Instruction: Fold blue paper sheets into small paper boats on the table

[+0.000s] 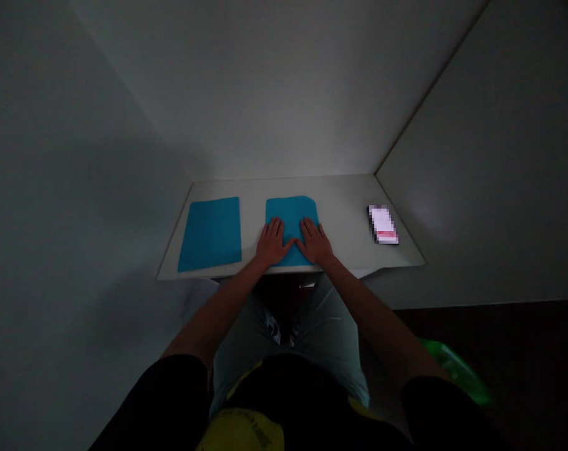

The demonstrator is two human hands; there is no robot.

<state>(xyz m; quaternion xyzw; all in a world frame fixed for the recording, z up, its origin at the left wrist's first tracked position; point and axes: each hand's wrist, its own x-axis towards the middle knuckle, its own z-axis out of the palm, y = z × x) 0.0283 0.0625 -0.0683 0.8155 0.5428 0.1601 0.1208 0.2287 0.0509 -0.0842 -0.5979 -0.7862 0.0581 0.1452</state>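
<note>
**Lap:** we're looking down past black sleeves [180, 382] onto light denim jeans [321, 332], w/ a yellow printed patch [239, 432] on the front of the black top.

**Low R:** a bright green object [456, 373] sits on the dark floor, partly in shadow; we can't tell what it is.

**L hand [271, 243]:** flat, palm down on the near part of the cloth.

**R hand [316, 243]:** same, palm down, fingers angled in toward the L hand, thumbs nearly meeting.

**Grip:** both hands open and flat, fingers slightly spread; we see no hold on anything, just resting on top.

**Main item:** a teal cloth [291, 216], under both hands, mid-table near the front edge.

**Beside it:** a 2nd teal cloth [210, 235] lies flat to our L, a short gap btwn them.

**Surface:** white tabletop [340, 250].

**Far R:** a pale pixelated rectangle [382, 224] on the table, too blurred to name.

**Back:** pale walls [284, 94] meet in a corner behind the table.
</note>
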